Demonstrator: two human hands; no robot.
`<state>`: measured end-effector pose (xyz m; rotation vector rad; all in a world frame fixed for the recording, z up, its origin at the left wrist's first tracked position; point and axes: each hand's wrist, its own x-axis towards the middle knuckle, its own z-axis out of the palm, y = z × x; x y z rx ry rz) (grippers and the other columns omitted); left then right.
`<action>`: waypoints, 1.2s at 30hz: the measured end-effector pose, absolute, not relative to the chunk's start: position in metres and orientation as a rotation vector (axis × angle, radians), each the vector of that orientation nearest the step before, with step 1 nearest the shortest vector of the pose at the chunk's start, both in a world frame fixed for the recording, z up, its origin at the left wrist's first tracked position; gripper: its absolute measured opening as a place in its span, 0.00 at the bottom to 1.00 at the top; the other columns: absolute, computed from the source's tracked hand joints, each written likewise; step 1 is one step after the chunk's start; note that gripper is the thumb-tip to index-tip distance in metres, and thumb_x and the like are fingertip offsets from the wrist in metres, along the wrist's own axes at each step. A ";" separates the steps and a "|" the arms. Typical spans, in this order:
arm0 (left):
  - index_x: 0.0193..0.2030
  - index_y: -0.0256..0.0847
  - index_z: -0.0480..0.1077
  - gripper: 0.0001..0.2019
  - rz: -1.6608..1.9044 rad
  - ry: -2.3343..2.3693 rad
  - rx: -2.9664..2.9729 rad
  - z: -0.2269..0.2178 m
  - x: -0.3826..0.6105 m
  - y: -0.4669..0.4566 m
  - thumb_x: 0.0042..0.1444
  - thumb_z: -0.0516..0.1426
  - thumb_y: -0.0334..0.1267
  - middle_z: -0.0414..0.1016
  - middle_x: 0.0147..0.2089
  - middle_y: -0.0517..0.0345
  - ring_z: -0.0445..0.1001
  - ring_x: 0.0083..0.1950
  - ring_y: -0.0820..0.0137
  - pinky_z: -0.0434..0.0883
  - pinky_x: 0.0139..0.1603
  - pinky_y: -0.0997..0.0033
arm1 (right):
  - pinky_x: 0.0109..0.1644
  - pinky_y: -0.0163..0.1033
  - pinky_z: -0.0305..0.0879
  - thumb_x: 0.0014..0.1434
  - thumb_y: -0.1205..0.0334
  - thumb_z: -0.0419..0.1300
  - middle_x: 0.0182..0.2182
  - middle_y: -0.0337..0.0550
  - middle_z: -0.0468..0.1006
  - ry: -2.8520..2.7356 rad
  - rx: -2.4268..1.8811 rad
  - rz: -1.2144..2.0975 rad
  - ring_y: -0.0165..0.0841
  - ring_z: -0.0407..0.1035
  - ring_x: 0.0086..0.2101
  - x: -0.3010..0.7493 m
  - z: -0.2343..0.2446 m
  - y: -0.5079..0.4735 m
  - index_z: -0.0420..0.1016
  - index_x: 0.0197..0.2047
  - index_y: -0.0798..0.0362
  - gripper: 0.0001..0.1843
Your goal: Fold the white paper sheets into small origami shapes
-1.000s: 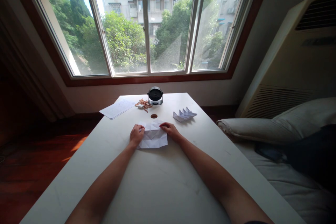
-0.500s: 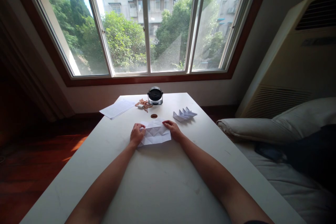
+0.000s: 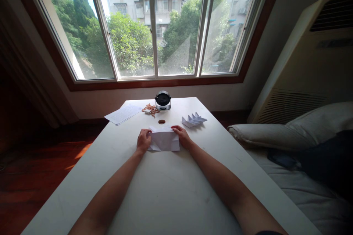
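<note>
A creased sheet of white paper (image 3: 164, 141) lies at the middle of the white table, partly folded so that a flap faces me. My left hand (image 3: 143, 141) pinches its left edge, thumb and fingers closed on it. At the upper right corner, my right hand (image 3: 182, 136) grips the same paper between thumb and forefinger. Beyond the right hand sits a folded paper piece (image 3: 194, 120) with several pointed pleats. The fingertips under the sheet are hidden.
On the table (image 3: 171, 191), written sheets (image 3: 123, 114) lie at the far left edge. A tangled brown cord (image 3: 151, 110) and a round black device (image 3: 163, 100) stand behind a small cable hole (image 3: 161, 122). To the right is a cushioned sofa (image 3: 298, 183).
The near part of the paper has been lifted and folded upward, covering the creased middle that showed before. Both hands have stayed almost in place on its edges.
</note>
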<state>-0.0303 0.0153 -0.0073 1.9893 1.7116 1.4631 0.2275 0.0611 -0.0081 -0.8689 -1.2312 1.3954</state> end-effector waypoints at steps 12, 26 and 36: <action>0.41 0.43 0.74 0.11 1.534 1.740 1.983 -0.001 -0.030 0.012 0.58 0.52 0.29 0.73 0.43 0.52 0.74 0.45 0.65 0.73 0.49 0.64 | 0.38 0.39 0.68 0.50 0.46 0.67 0.38 0.42 0.80 -1.311 -0.894 1.361 0.38 0.73 0.36 0.227 -0.005 0.057 0.73 0.52 0.49 0.28; 0.40 0.44 0.75 0.11 1.592 1.733 1.961 0.004 -0.029 0.009 0.56 0.53 0.30 0.74 0.42 0.52 0.75 0.43 0.63 0.73 0.45 0.64 | 0.37 0.39 0.67 0.50 0.48 0.68 0.37 0.42 0.79 -1.268 -0.879 1.404 0.37 0.72 0.35 0.227 -0.006 0.058 0.75 0.49 0.49 0.25; 0.39 0.44 0.74 0.10 1.548 1.738 1.969 0.002 -0.030 0.008 0.58 0.52 0.31 0.74 0.42 0.53 0.74 0.44 0.64 0.72 0.48 0.64 | 0.38 0.39 0.67 0.52 0.48 0.65 0.37 0.41 0.79 -1.493 -0.954 1.240 0.38 0.72 0.36 0.226 -0.006 0.055 0.76 0.48 0.49 0.22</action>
